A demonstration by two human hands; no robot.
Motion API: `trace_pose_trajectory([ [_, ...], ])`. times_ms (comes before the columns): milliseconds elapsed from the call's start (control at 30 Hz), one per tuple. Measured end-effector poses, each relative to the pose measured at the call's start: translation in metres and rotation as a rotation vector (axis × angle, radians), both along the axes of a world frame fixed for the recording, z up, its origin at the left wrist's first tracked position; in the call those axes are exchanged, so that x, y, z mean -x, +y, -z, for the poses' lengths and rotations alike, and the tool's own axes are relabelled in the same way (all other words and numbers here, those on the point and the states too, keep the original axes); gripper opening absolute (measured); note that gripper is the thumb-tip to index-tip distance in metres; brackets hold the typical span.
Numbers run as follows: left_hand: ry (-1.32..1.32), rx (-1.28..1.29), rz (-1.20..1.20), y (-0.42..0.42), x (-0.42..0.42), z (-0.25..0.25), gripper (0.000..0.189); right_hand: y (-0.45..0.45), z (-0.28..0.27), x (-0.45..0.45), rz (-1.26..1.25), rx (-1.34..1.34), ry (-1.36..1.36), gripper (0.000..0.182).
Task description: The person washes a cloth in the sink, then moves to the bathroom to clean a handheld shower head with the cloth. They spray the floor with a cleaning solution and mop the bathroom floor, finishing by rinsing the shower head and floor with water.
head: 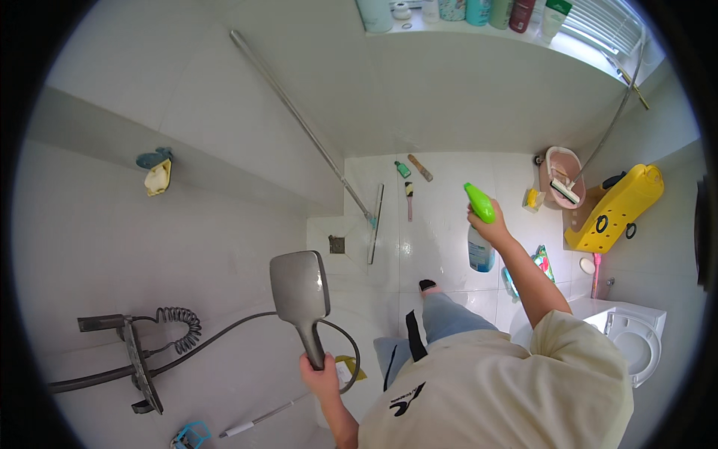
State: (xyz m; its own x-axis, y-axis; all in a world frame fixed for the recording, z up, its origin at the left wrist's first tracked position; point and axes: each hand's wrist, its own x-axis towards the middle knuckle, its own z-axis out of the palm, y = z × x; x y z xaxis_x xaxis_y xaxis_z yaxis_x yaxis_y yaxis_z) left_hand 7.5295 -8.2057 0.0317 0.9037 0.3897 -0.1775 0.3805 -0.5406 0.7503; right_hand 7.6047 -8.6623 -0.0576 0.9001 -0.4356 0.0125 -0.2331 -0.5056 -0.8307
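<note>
At the lower left of the head view, my left hand (pixel 320 375) grips the handle of a grey hand shower head (pixel 300 285), raised with its broad flat side towards the camera. A dark hose (pixel 221 340) runs near it from the wall fitting. My right hand (pixel 492 223) is closed around the neck of a spray bottle (pixel 481 251), just under its bright green trigger head (pixel 480 203). The bottle is clear, with blue at the bottom and a printed label. On the tiled floor beyond lie a pink-handled brush (pixel 409 203), a green bottle (pixel 402 169) and a wooden-handled brush (pixel 419 168).
A floor squeegee (pixel 374 224) with a long pole leans on the left wall near the square drain (pixel 336 244). At right are a pink bucket (pixel 561 163), a yellow plastic holder (pixel 628 207) and a white toilet (pixel 634 342). Several bottles line the window ledge (pixel 449 28).
</note>
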Motion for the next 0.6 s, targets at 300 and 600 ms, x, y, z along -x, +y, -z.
trace_pose_trajectory([
  [300,-0.163,-0.001,0.029,-0.032,-0.029,-0.053,0.025,-0.005,-0.058,-0.006,-0.077,0.217,-0.268,0.029],
  [600,-0.275,0.045,0.130,-0.022,-0.042,-0.062,0.025,0.016,-0.075,0.030,-0.192,0.278,-0.051,0.029],
])
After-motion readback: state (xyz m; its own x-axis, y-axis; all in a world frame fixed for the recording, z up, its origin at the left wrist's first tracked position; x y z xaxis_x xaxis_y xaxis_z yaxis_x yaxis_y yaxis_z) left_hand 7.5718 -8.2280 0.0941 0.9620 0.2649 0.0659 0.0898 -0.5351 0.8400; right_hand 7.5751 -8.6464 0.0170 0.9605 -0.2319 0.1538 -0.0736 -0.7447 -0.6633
